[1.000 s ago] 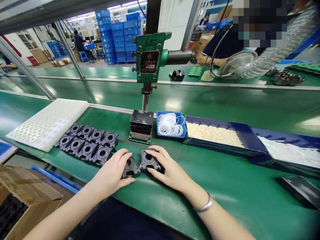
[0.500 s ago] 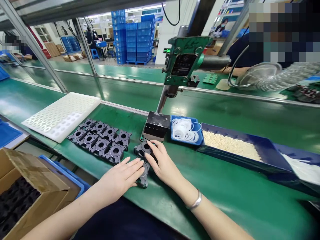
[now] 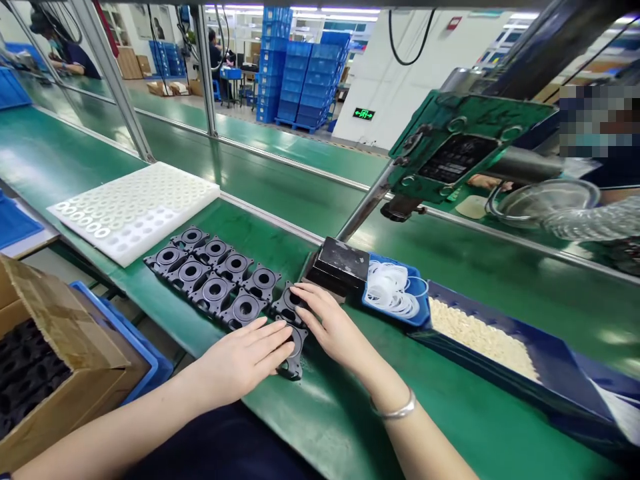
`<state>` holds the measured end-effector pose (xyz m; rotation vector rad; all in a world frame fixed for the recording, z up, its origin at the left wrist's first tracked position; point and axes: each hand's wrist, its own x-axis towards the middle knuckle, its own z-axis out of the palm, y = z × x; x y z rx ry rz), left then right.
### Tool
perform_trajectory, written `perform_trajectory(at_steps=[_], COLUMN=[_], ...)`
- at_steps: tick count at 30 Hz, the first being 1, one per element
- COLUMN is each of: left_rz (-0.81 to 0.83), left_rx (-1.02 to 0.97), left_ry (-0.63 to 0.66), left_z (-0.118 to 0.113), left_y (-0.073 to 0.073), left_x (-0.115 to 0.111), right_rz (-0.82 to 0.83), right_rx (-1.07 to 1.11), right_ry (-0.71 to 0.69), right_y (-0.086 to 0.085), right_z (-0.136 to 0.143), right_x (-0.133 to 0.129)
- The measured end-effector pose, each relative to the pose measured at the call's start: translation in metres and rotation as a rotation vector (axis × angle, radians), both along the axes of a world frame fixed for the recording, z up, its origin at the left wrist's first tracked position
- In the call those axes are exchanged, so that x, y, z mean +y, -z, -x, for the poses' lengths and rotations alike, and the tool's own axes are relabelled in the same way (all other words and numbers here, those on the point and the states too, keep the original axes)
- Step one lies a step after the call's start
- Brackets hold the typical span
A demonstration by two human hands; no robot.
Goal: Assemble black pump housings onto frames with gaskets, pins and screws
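Observation:
Two black housings are side by side on the green work surface. My left hand (image 3: 243, 360) lies over the near housing (image 3: 295, 367), fingers together across its top, thumb mostly hidden. With fingers and thumb, my right hand (image 3: 337, 330) grips the far housing (image 3: 284, 305), partly covering its round opening. Just left of them, several matching black housings (image 3: 215, 288) sit in two rows, ring side up. The far housing is close against the end of these rows.
A white foam tray (image 3: 135, 207) with pale rings is at left, a cardboard box (image 3: 75, 360) at lower left. Beyond my right hand are a black block (image 3: 345, 260), a green press head (image 3: 450, 147), a blue bin of clear rings (image 3: 425, 310) and a bin of beige pieces (image 3: 545, 340).
Both hands have slid the two housings left, narrowing the gap to the rows. The camera view has tilted and shifted, so the press head appears larger and farther right.

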<state>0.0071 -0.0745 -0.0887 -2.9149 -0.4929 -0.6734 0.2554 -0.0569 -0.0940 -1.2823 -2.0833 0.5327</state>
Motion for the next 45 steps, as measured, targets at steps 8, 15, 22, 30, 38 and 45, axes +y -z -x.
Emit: perform_trajectory(at_steps=[8, 15, 22, 30, 38, 45], left_rz=[0.003, 0.009, 0.028, 0.057, 0.106, 0.053], left_rx=[0.012, -0.013, 0.014, 0.02, -0.009, -0.151], left_ry=[-0.014, -0.039, -0.012, -0.041, -0.224, -0.169], left_z=[0.005, 0.007, 0.009, 0.014, 0.036, 0.027], left_y=[0.0, -0.006, -0.016, -0.018, -0.022, 0.0], left_x=[0.004, 0.003, 0.011, 0.017, 0.021, 0.008], right_rz=[0.006, 0.002, -0.082, -0.071, -0.223, -0.296], right_rx=[0.026, 0.006, 0.006, 0.034, 0.034, 0.021], right_ry=[0.053, 0.114, 0.152, 0.137, 0.218, 0.262], right_y=[0.005, 0.004, 0.004, 0.005, -0.007, -0.028], right_z=[0.005, 0.01, 0.007, 0.009, 0.012, 0.001], right_x=[-0.003, -0.005, -0.006, -0.007, -0.015, -0.016])
